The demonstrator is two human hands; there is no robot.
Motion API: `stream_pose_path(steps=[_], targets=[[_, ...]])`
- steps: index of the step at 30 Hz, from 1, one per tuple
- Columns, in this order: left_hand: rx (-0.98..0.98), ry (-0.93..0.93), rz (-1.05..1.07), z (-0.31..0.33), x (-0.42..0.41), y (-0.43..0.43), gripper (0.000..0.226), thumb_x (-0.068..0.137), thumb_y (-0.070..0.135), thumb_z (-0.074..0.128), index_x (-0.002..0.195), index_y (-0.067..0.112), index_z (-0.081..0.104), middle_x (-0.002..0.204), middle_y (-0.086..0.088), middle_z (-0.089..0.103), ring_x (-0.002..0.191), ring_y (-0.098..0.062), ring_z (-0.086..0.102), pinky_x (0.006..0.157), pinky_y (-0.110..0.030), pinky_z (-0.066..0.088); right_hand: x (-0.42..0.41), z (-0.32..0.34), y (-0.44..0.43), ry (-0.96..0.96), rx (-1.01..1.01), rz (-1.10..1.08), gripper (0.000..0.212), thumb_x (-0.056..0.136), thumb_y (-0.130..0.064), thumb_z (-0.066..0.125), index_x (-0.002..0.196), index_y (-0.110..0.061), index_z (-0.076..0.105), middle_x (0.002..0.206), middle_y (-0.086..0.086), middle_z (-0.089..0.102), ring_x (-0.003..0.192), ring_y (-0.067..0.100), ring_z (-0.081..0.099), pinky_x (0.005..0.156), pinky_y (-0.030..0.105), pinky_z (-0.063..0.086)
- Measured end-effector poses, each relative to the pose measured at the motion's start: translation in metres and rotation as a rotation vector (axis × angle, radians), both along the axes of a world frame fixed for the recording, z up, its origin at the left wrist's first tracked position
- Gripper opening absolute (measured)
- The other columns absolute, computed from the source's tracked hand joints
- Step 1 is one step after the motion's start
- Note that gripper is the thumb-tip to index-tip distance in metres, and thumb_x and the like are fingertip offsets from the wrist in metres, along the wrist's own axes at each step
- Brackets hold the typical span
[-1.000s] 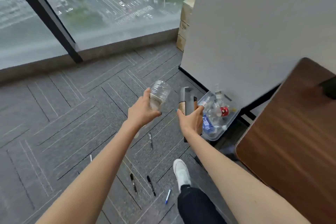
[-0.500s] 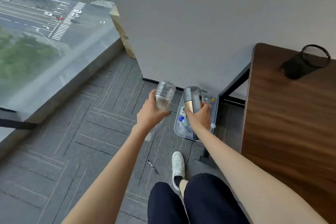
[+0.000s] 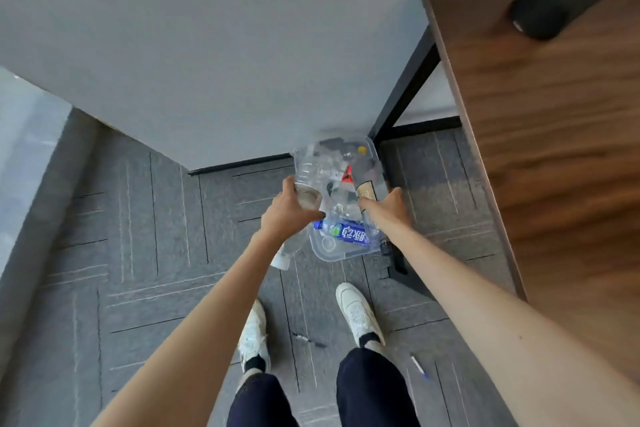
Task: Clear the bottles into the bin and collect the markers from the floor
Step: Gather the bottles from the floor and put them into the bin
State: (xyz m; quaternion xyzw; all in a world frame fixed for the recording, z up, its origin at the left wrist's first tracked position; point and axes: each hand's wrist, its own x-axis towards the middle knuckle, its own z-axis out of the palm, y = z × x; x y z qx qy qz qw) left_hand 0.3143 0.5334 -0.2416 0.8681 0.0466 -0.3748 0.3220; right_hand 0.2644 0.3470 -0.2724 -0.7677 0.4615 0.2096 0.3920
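both my arms are bare from the lower frame edge to the wrists: no sleeves, no watch, no bands, no gloves. my left hand [image 3: 291,215] and right hand [image 3: 388,208] carry no rings that i can make out. my trousers [image 3: 370,392] are dark navy and end at the ankle. below each hem shows a short black sock [image 3: 254,362]. my shoes [image 3: 358,314] are white low-top sneakers with white laces and pale soles, one pair.
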Motion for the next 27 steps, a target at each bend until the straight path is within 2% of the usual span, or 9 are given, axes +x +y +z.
stream_pose_path(steps=[5,8,13,15,18,20,23,25,27], targets=[[0.0,0.061,-0.009,-0.074,0.009,0.008,0.102,0.063,0.044,0.081,0.143,0.023,0.022,0.127,-0.012,0.057,0.108,-0.033,0.059,0.092,-0.05,0.051,0.016,-0.067,-0.008,0.007,-0.026,-0.052,0.082,0.078,-0.04,0.072,0.139,-0.004,0.031,0.14,0.015,0.048,0.124,0.035,0.052,0.094,0.041,0.043],[0.011,0.066,-0.014,-0.104,0.01,0.013,0.095,0.067,0.042,0.082,0.14,0.021,0.026,0.123,-0.012,0.058,0.103,-0.033,0.061,0.089,-0.05,0.052,0.031,-0.093,-0.013,-0.052,-0.006,-0.088,0.083,0.074,-0.048,0.073,0.135,-0.007,0.034,0.136,0.014,0.05,0.121,0.035,0.053,0.097,0.044,0.045],[-0.001,0.096,0.009,-0.128,0.01,0.011,0.096,0.066,0.045,0.082,0.138,0.018,0.025,0.117,-0.009,0.058,0.099,-0.031,0.062,0.088,-0.05,0.054,0.051,-0.105,-0.021,-0.155,0.157,-0.242,0.095,0.084,-0.051,0.065,0.153,-0.013,0.011,0.16,0.008,0.02,0.145,0.029,0.027,0.115,0.045,0.027],[0.001,0.126,0.038,-0.133,0.011,0.007,0.093,0.067,0.042,0.083,0.135,0.015,0.026,0.114,-0.01,0.058,0.096,-0.031,0.063,0.088,-0.05,0.054,0.046,-0.109,-0.02,-0.156,0.151,-0.266,0.086,0.087,-0.047,0.062,0.151,-0.013,0.017,0.158,0.008,0.025,0.141,0.029,0.032,0.112,0.045,0.031],[-0.011,0.146,0.092,-0.136,0.012,-0.004,0.091,0.068,0.038,0.084,0.133,0.012,0.027,0.116,-0.012,0.059,0.094,-0.029,0.064,0.088,-0.049,0.055,0.023,-0.112,-0.016,-0.141,0.002,-0.195,0.053,0.088,-0.036,0.061,0.13,-0.011,0.039,0.128,0.009,0.05,0.106,0.027,0.055,0.084,0.037,0.044],[-0.003,0.146,0.099,-0.137,0.014,-0.011,0.091,0.067,0.04,0.084,0.133,0.012,0.027,0.117,-0.012,0.058,0.094,-0.029,0.064,0.087,-0.05,0.055,0.007,-0.114,-0.015,-0.16,-0.078,-0.167,0.033,0.089,-0.03,0.06,0.111,-0.01,0.046,0.107,0.007,0.054,0.085,0.022,0.053,0.071,0.034,0.043],[0.014,0.148,0.103,-0.14,0.021,-0.025,0.091,0.066,0.043,0.084,0.133,0.014,0.029,0.117,-0.01,0.058,0.096,-0.029,0.064,0.087,-0.051,0.054,-0.016,-0.119,-0.018,-0.198,-0.118,-0.137,0.014,0.087,-0.02,0.058,0.092,-0.011,0.048,0.088,0.004,0.05,0.072,0.02,0.05,0.057,0.027,0.037],[-0.004,0.148,0.089,-0.141,0.031,-0.04,0.092,0.065,0.043,0.084,0.135,0.015,0.03,0.121,-0.011,0.058,0.098,-0.029,0.064,0.088,-0.05,0.054,-0.028,-0.119,-0.021,-0.188,-0.116,-0.147,0.01,0.09,-0.012,0.055,0.097,-0.005,0.052,0.092,0.006,0.054,0.077,0.019,0.053,0.063,0.028,0.04],[-0.032,0.132,0.065,-0.136,0.045,-0.062,0.097,0.067,0.042,0.083,0.14,0.014,0.027,0.126,-0.013,0.057,0.101,-0.029,0.064,0.09,-0.05,0.054,-0.037,-0.12,-0.025,-0.156,-0.113,-0.155,0.013,0.092,-0.011,0.054,0.102,-0.002,0.055,0.1,0.011,0.06,0.089,0.026,0.059,0.075,0.036,0.048]])
